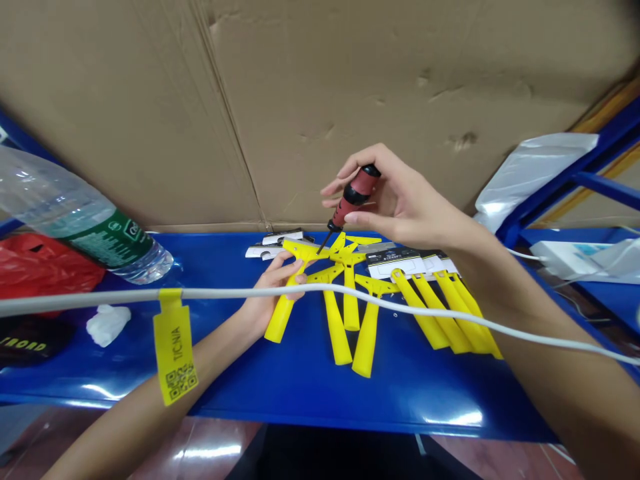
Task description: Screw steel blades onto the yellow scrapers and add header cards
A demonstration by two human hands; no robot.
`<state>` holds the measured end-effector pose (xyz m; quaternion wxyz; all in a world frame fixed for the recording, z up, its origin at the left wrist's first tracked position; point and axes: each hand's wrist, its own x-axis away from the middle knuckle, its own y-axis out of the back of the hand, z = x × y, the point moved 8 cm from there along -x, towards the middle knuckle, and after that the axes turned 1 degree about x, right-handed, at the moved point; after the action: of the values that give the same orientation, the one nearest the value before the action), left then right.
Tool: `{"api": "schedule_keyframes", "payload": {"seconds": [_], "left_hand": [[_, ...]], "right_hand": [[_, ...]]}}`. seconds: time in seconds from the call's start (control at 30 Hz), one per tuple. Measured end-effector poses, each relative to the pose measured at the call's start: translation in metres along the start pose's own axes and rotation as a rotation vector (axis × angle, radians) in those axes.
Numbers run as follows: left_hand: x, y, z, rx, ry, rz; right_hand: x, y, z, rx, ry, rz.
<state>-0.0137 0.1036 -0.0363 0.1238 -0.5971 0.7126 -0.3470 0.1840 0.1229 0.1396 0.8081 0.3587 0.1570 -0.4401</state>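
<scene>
My right hand (385, 193) grips a red and black screwdriver (354, 195), tilted, its thin shaft pointing down to the left. The screwdriver's tip meets the head of a yellow T-shaped plastic piece (281, 320), and whether it sits on a screw is too small to tell. My left hand (275, 287) is wrapped around that piece near its head. Just right of it, several similar yellow T-shaped pieces (351, 300) lie with their handles toward me. Farther right, several yellow handles (440, 313) lie side by side beside printed white and black packaging cards (395, 262).
A white cable (225, 292) with a yellow tag (174, 353) crosses in front of my arms. On the blue table (280, 400) at left are a plastic bottle (107, 233), a red bag (43, 267) and crumpled tissue (107, 325). Cardboard (310, 100) stands behind.
</scene>
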Motion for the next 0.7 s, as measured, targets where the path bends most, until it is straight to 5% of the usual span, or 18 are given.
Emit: {"api": "schedule_keyframes", "payload": {"seconds": [0.4,0.7], "left_hand": [[0.000,0.002,-0.005,-0.023,-0.008,-0.048],[0.000,0.004,-0.016,-0.006,-0.062,-0.044]], "right_hand": [[-0.001,0.011,-0.011,0.244,0.035,-0.179],[-0.002,0.010,-0.028,0.041,0.003,-0.187]]}}
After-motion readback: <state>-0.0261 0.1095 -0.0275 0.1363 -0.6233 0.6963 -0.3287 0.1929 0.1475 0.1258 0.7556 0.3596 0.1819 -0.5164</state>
